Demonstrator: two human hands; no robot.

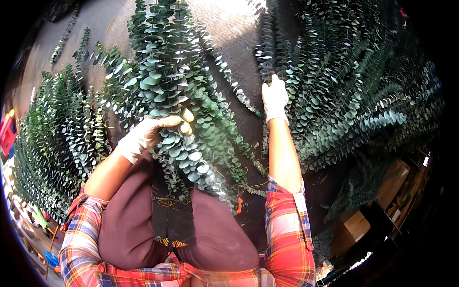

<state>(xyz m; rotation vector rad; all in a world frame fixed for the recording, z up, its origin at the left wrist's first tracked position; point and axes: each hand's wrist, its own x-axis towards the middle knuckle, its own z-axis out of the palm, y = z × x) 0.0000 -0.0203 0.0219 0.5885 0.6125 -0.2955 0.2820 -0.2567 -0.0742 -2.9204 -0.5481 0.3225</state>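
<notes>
My left hand (pixel 148 134), in a pale glove, is closed around a thick bunch of eucalyptus stems (pixel 167 71) with round grey-green leaves; the bunch runs from the top of the view down past my lap. My right hand (pixel 274 98), also gloved, reaches forward with its fingers on a stem at the edge of a big heap of eucalyptus branches (pixel 344 86) on the right. Whether it grips that stem I cannot tell. A dark woven ground sheet (pixel 234 33) lies under everything.
Another pile of eucalyptus (pixel 57 138) lies at the left. A small orange object (pixel 239 204) sits by my right knee among loose twigs. Cardboard boxes (pixel 382 191) stand at the lower right, and a red crate (pixel 7 131) at the far left edge.
</notes>
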